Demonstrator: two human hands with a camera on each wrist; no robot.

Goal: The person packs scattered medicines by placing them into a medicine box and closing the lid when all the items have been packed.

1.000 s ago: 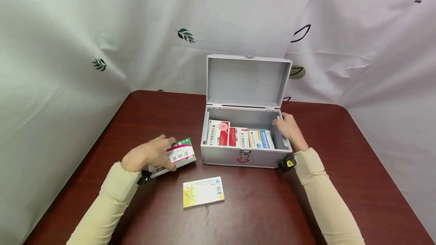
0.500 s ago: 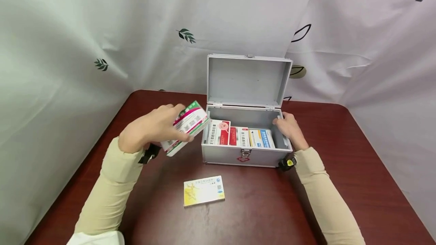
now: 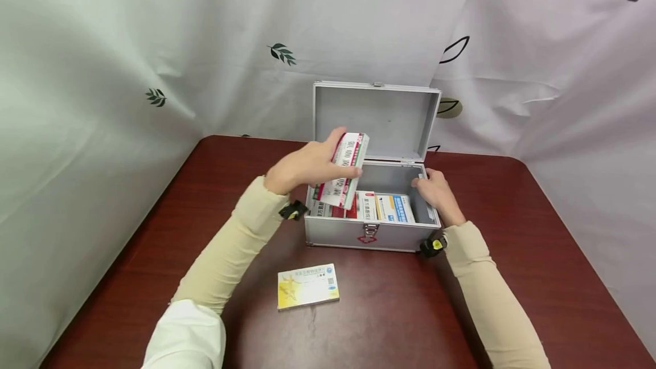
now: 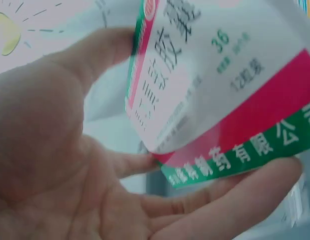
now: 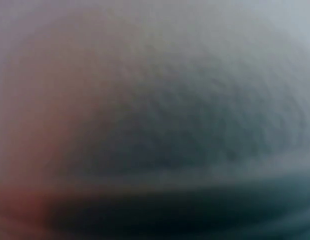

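Two hands at work in the head view. L hand [image 3: 307, 165] has a green-and-pink carton [image 3: 349, 152] pinched b/w thumb and fingers, tilted, over the left end of an open metal case [image 3: 335, 237] — can't tell if it touches the boxes below. Gripped by its sides, prob. so the lower end is free of fingers. R hand [image 3: 437, 193] grips the case's right wall at the rim, thumb inside, likely to steady it. Lid [image 3: 379, 115] stands up at the back, leaving the top accessible. Inside, a red-and-white box [image 3: 366, 205] and a blue-and-yellow box [image 3: 394, 208] sit side by side, prob. lined up to save room. A yellow-and-white box [image 3: 308, 287] lies flat on the table [image 3: 389, 323] in front, apparently w/in easy reach.

L wrist view: thumb on one edge of the carton, fingertips along another — a light hold by the look of it. Carton's white w/ a broad pink band, green strip w/ white characters, dark brushy lettering, a green "36"; corners look crisp, no dents visible.

R wrist view: all blur, grey and dark w/ a reddish smear; nothing identifiable, incl. the fingers.
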